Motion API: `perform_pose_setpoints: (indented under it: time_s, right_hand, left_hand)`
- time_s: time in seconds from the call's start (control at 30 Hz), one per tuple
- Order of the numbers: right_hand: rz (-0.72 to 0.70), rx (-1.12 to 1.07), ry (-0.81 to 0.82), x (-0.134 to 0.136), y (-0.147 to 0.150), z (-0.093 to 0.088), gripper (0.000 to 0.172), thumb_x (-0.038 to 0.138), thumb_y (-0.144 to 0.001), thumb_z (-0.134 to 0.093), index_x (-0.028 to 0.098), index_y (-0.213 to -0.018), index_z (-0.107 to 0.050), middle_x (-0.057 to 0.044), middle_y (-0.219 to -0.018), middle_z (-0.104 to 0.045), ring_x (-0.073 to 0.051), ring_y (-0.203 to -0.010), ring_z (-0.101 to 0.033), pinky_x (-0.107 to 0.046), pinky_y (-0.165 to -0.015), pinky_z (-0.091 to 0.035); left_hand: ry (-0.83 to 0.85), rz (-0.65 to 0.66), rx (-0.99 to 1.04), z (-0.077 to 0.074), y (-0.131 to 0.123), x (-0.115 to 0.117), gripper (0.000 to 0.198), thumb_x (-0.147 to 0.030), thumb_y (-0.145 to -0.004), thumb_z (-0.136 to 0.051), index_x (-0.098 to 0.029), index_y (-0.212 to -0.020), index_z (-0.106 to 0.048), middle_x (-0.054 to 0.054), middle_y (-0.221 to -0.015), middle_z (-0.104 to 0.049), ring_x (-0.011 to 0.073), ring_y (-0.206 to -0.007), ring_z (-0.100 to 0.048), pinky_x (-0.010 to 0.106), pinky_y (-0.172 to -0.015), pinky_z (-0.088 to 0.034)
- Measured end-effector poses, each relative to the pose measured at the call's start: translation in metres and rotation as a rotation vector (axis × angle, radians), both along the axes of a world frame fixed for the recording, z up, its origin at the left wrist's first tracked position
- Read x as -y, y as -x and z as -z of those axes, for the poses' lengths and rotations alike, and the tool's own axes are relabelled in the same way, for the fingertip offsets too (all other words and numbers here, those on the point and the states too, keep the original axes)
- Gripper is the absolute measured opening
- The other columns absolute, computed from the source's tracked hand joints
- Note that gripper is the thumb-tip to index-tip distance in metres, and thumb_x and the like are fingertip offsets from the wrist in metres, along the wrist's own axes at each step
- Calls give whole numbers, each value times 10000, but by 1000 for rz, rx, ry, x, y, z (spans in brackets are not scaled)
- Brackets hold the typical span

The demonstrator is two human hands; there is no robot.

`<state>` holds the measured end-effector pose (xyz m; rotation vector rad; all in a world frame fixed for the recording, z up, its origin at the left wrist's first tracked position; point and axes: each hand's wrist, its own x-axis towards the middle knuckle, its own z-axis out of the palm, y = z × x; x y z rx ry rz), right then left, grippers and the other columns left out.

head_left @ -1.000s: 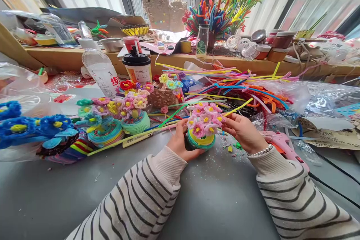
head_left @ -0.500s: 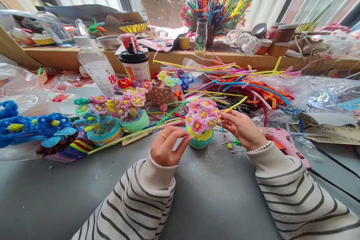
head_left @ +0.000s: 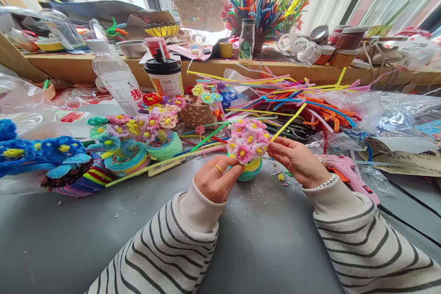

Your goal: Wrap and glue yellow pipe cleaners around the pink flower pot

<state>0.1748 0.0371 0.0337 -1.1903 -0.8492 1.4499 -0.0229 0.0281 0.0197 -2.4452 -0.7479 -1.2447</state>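
A small pipe-cleaner flower pot (head_left: 248, 143), pink flowers over a yellow and teal coiled base, stands on the grey table (head_left: 268, 239) between my hands. My left hand (head_left: 216, 178), with a gold ring, is curled and pinches the flowers at the pot's left side. My right hand (head_left: 296, 160), with a pearl bracelet at the wrist, grips the flowers' right side, its fingertips on a yellow pipe cleaner (head_left: 288, 122) that slants up and to the right. Both sleeves are white with dark stripes.
Several finished flower pots (head_left: 161, 135) and blue flowers (head_left: 41, 154) lie to the left. A heap of loose pipe cleaners (head_left: 303, 103) lies behind, a pink glue gun (head_left: 347, 177) to the right. A water bottle (head_left: 115, 76), a lidded cup (head_left: 167, 78) and a cluttered sill stand beyond.
My left hand let go of the pot's base, lifted, and now pinches the flowers from the left. The yellow pipe cleaner has tilted more upright in my right hand.
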Motion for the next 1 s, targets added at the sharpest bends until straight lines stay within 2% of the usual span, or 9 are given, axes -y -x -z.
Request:
perform_pose_setpoints:
  time_s: [0.17, 0.53, 0.87, 1.0]
  right_hand:
    - [62, 18, -73, -7, 10, 0, 213, 251, -519, -689, 164, -701, -620, 4, -720, -635, -94, -670, -579, -257, -727, -459]
    - [18, 140, -174, -24, 25, 3, 277, 243, -501, -676, 157, -748, -585, 13, -678, -623, -86, -637, -546, -214, -613, -428]
    - [-20, 237, -185, -23, 17, -2, 218, 185, -499, -639, 134, -704, -588, 22, -616, -592, -57, -538, -449, -191, -504, -345]
    - [-67, 325, -158, -21, 14, -5, 204, 203, -530, -608, 132, -720, -582, 18, -627, -570, -56, -540, -423, -191, -476, -313]
  left_hand:
    - [-7, 0, 3, 0, -2, 0, 113, -115, -721, -511, -167, -796, -578, 40, -726, -606, 128, -672, -557, 226, -622, -487]
    - [-4, -2, 1, 0, -2, -2, 123, -105, -706, -528, -167, -804, -569, 40, -727, -604, 124, -684, -554, 222, -643, -484]
    - [-9, 17, 24, 1, -2, -3, 105, -99, -698, -542, -137, -788, -579, 52, -711, -602, 128, -672, -555, 228, -633, -489]
    - [52, 78, 55, 3, 1, -7, 99, -102, -676, -573, -133, -769, -584, 56, -722, -593, 132, -678, -551, 240, -627, -493]
